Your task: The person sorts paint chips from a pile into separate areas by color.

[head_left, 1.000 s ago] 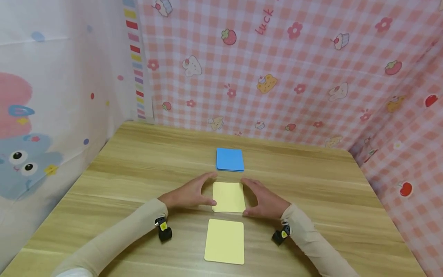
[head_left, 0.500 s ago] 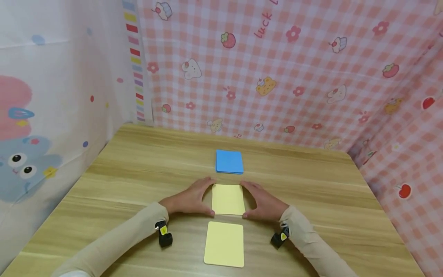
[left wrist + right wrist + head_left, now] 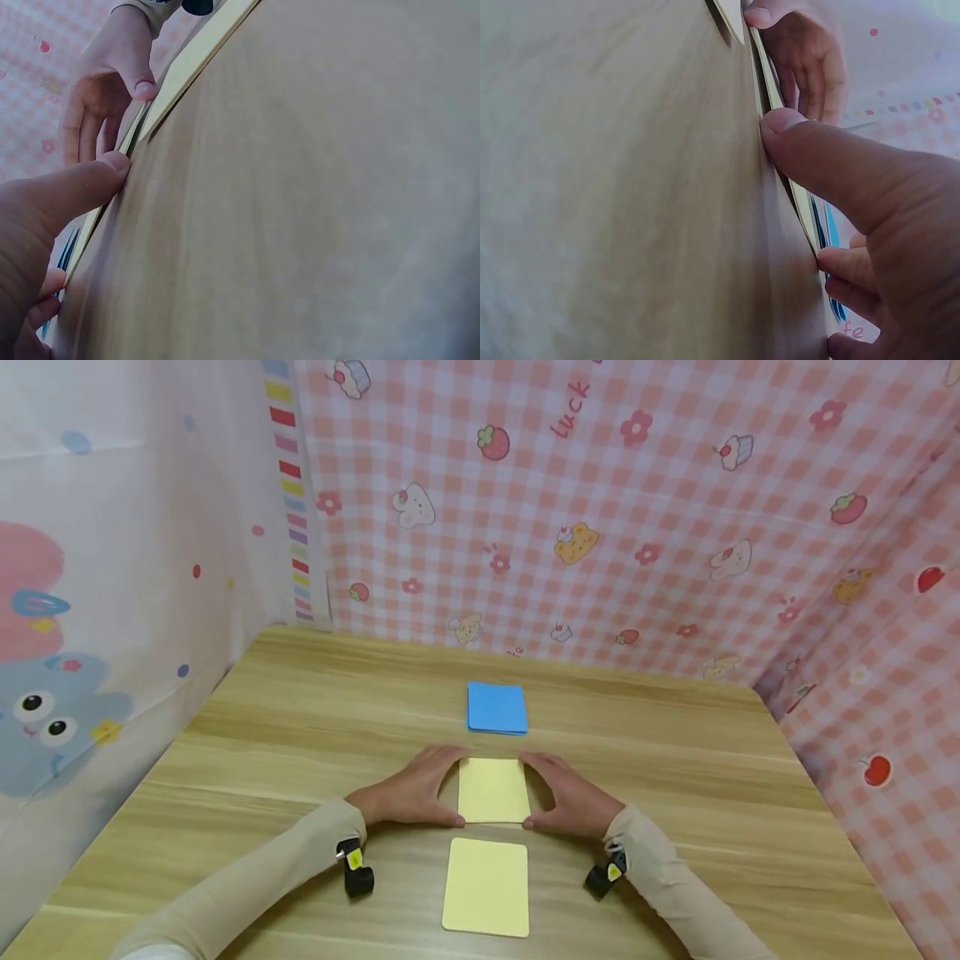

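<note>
A yellow card (image 3: 493, 790) lies between my two hands at mid-table. My left hand (image 3: 414, 789) holds its left side, thumb at the near corner and fingers at the far one. Mirroring that, my right hand (image 3: 573, 796) holds the right side by both corners. In the left wrist view the left thumb (image 3: 86, 187) touches the card's edge; in the right wrist view the right thumb (image 3: 817, 150) does the same, and the card looks slightly bowed there. A second yellow card (image 3: 486, 887) lies flat nearer to me. Beyond the hands sits a small stack of blue cards (image 3: 497, 707).
The wood-grain table (image 3: 675, 735) carries the cards. A pink checked cloth (image 3: 562, 485) hangs behind it and on the right; a white printed cloth (image 3: 165, 527) hangs on the left. Black wrist cameras (image 3: 358, 872) hang close to the tabletop.
Both hands have closed in on the card's sides, the left fingers shifting slightly nearer. The card bowed a little half a second ago and looks flatter now. The other cards have stayed put.
</note>
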The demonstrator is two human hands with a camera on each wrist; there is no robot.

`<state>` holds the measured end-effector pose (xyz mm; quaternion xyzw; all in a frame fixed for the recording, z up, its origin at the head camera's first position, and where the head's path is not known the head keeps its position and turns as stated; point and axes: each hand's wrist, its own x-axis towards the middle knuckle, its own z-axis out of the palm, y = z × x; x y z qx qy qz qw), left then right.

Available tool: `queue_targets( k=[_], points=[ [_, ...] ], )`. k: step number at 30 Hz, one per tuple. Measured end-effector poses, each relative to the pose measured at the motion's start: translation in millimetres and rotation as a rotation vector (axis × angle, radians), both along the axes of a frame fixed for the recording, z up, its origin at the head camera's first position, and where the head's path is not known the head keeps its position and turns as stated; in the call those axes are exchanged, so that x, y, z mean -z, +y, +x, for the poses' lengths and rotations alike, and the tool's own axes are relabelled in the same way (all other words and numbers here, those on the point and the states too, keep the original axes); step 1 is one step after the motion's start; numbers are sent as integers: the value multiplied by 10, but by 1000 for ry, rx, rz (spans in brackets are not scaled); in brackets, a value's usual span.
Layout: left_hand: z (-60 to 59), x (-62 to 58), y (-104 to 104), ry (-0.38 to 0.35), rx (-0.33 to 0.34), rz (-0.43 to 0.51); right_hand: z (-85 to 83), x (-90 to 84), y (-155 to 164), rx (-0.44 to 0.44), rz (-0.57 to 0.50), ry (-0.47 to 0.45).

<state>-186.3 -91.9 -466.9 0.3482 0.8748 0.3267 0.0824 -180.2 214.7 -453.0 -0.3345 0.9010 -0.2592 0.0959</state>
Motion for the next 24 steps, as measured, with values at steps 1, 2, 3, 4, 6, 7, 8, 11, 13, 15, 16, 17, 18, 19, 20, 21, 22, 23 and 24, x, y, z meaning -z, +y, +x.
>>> queue_targets(
  k=[1, 2, 3, 4, 6, 7, 8, 11, 13, 15, 16, 17, 18, 19, 20, 21, 22, 23, 24],
  points=[
    [2, 3, 2, 1, 4, 2, 2, 5, 2, 0, 0, -1],
    [4, 5, 4, 1, 7, 3, 5, 8, 4, 0, 1, -1],
    [4, 6, 6, 0, 9, 6, 6, 9, 5, 2, 1, -3],
    [3, 3, 9, -2, 10, 8, 6, 7, 5, 4, -2, -6],
    [-1, 2, 14, -9, 9, 14, 4, 2, 4, 5, -4, -11],
    [-3, 1, 15, -14, 9, 17, 3, 1, 4, 4, -2, -13],
    [-2, -1, 17, -22, 8, 20, 3, 0, 4, 2, 4, -13],
    [5, -14, 18, -49, 5, 33, -4, -4, 6, -8, 18, -19],
    [13, -30, 17, -65, 6, 46, -7, -6, 12, -12, 19, -30],
    [21, -45, 17, -79, 7, 58, -8, -8, 17, -14, 11, -42],
    [24, -55, 15, -84, 6, 63, -8, -11, 20, -14, 5, -48],
    [27, -65, 13, -87, 6, 70, -8, -13, 22, -12, 2, -53],
    [28, -72, 12, -90, 6, 76, -8, -17, 23, -11, -2, -58],
    [29, -83, 11, -93, 5, 81, -7, -23, 22, -9, -5, -62],
    [30, -95, 9, -95, 4, 86, -6, -30, 21, -8, -10, -63],
    [30, -108, 8, -95, 2, 88, -3, -39, 19, -4, -12, -65],
    [30, -121, 6, -94, 0, 88, -1, -48, 18, -2, -13, -60],
    [30, -135, 2, -95, -1, 91, 0, -57, 16, 1, -14, -56],
    [31, -150, -1, -97, -4, 92, 3, -69, 12, 4, -13, -51]
  ],
)
